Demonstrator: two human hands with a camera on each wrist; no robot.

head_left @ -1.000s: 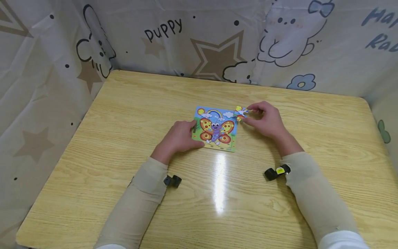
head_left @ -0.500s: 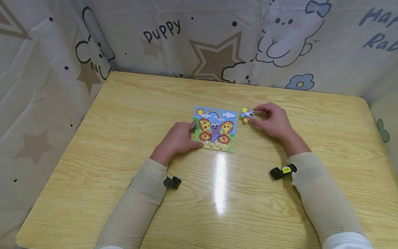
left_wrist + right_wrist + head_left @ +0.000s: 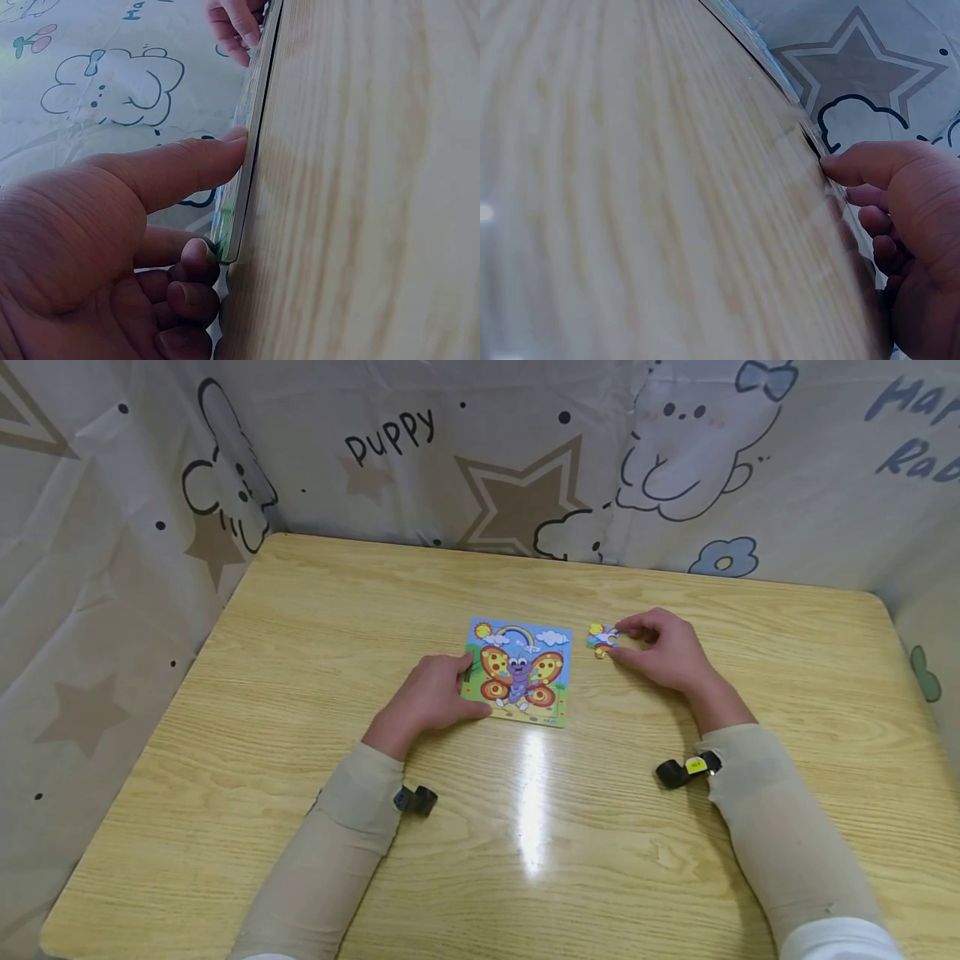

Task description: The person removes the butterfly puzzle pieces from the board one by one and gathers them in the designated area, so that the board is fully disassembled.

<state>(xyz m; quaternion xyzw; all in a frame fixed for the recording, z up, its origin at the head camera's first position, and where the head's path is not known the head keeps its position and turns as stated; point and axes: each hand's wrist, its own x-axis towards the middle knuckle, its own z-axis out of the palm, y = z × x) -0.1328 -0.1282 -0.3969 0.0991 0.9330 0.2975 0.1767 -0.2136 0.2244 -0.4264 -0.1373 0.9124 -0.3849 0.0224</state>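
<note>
A square butterfly puzzle board (image 3: 519, 670) lies flat on the table in the head view. My left hand (image 3: 431, 693) holds its left side, thumb along the near edge and fingers at the left edge. In the left wrist view that thumb (image 3: 195, 165) lies against the rim of the board (image 3: 238, 202), seen edge-on. To the right of the board, a small gap apart, is a colourful puzzle piece (image 3: 600, 637) with a rounded notch and a tab. My right hand (image 3: 663, 652) pinches its right side between thumb and fingers. Whether several pieces are stacked there, I cannot tell.
The wood-grain table (image 3: 300, 610) extends around both hands, and a streak of light reflects below the board. A patterned cloth (image 3: 420, 452) hangs along the back and both sides. Small black cameras (image 3: 416, 800) are strapped at the wrists.
My right hand has drawn the puzzle piece rightwards, from touching or overlapping the board's right edge to a short distance away. My left hand and the board have stayed put.
</note>
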